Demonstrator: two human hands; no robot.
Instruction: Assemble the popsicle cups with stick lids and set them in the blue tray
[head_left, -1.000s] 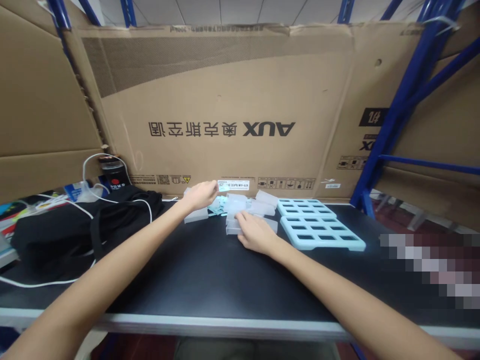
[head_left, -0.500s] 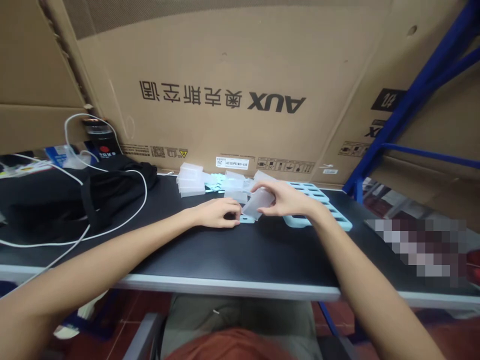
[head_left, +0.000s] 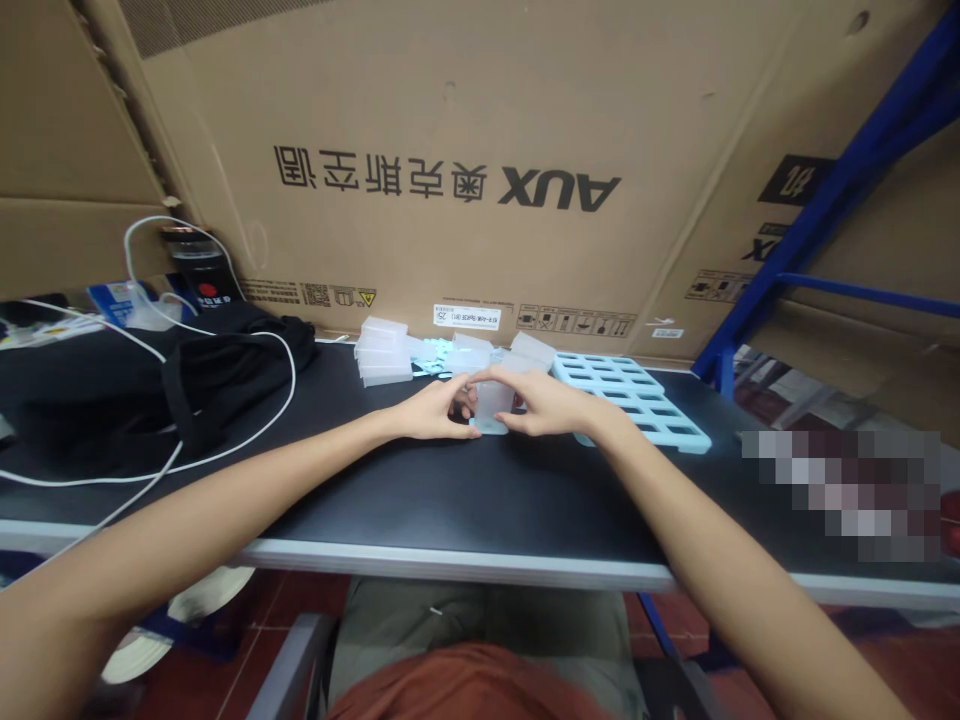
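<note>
Both my hands meet at the middle of the black table [head_left: 465, 510] around a small translucent plastic box [head_left: 493, 402] that stands on a pale blue base. My left hand [head_left: 439, 408] grips its left side with fingers curled. My right hand [head_left: 544, 402] pinches its top and right side. Just behind lie more translucent boxes [head_left: 469, 352], and a neat stack of them [head_left: 382, 352] sits to the left. A pale blue tray with rectangular slots [head_left: 637, 402] lies right of my right hand.
A black bag [head_left: 150, 385] with a white cable [head_left: 232, 440] across it fills the table's left part. A dark bottle [head_left: 202, 285] stands behind it. A big AUX cardboard box [head_left: 480, 180] walls the back. Blue rack posts [head_left: 825, 210] rise at right.
My right hand brought the translucent box down from a tilted hold onto the pale blue piece by my left hand. Both hands now close on it upright. The view dropped a little.
</note>
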